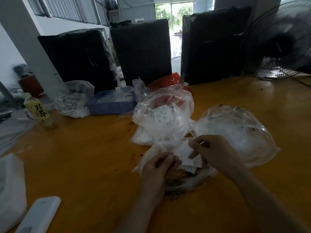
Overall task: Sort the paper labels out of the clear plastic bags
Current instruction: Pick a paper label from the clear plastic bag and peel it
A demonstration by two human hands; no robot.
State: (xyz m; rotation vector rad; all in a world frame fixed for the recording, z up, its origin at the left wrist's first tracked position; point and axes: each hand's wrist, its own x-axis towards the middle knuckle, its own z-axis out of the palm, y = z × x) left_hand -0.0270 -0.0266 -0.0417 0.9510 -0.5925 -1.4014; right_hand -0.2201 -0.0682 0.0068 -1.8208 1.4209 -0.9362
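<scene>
On the yellow table (87, 153) lie several clear plastic bags. The nearest clear bag (154, 149) is under my hands. My left hand (159, 167) pinches its edge, and my right hand (213, 152) grips a white paper label (184, 152) at the bag's mouth. More small labels (190, 169) lie under my fingers. Behind it a fuller bag (164, 118) holds several white labels, some marked XL. To the right a crumpled, puffed bag (239, 132) lies with nothing visible inside.
A blue tray (111, 105) with plastic sits behind, beside another clear bag (74, 100) and a green drink bottle (40, 111). Three black wrapped bales (141, 51) stand at the back. A fan (279, 44) is at right. A white device (40, 214) lies near left.
</scene>
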